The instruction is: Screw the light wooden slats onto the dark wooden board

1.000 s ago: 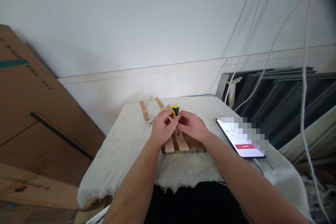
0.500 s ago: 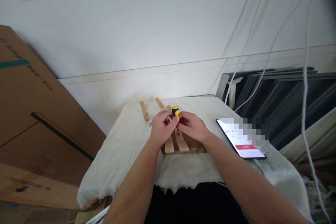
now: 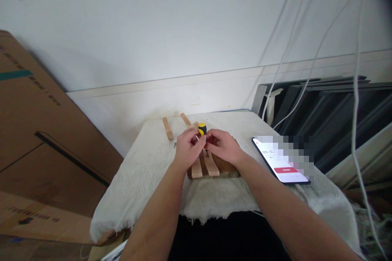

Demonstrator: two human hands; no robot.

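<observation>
My left hand (image 3: 187, 149) and my right hand (image 3: 223, 147) meet over a small wooden piece made of pale slats (image 3: 210, 165) on a darker board (image 3: 227, 166). Both hands are closed in a pinch around a short screwdriver with a yellow and black handle (image 3: 201, 128), which stands nearly upright between the fingertips. Its tip points down at the slats and is mostly hidden by my fingers. The wooden piece lies on a white cloth (image 3: 143, 179) spread over a small table.
Two loose wooden slats (image 3: 168, 128) lie on the cloth behind my hands. A phone (image 3: 280, 163) with a lit screen lies at the right. A large cardboard box (image 3: 33, 138) leans at the left. White cables (image 3: 355, 102) hang at the right over dark panels.
The screwdriver handle has sunk slightly and turned between my fingertips. Both hands stay in place over the slats.
</observation>
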